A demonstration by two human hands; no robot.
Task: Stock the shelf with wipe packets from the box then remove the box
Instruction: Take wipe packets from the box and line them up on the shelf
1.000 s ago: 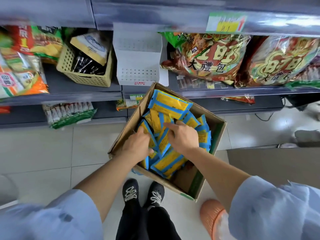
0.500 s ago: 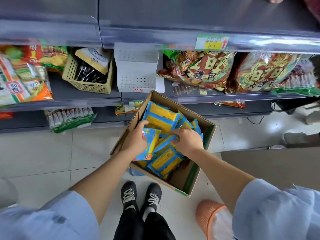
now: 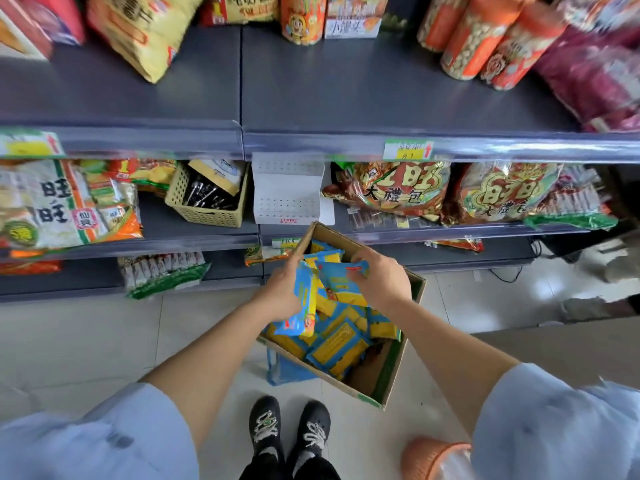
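Note:
An open cardboard box [image 3: 398, 368] stands on the floor in front of the shelves, with several blue and yellow wipe packets [image 3: 341, 348] lying loose in it. My left hand [image 3: 282, 289] grips a bunch of packets [image 3: 301, 306] held upright above the box's left side. My right hand [image 3: 379, 280] holds another packet [image 3: 341, 284] just beside them, over the box's middle. The grey upper shelf [image 3: 346, 91] has a bare stretch straight above the box.
Snack bags and tins line the back of the upper shelf. The shelf below holds large snack bags [image 3: 388, 188], a beige basket [image 3: 207, 199] and a white divider [image 3: 287, 188]. A blue bag [image 3: 284, 370] lies under the box; an orange basket [image 3: 433, 455] sits near my right foot.
Both hands have lifted packets up out of the box. The view has tilted upward, so the upper shelf's top surface now shows.

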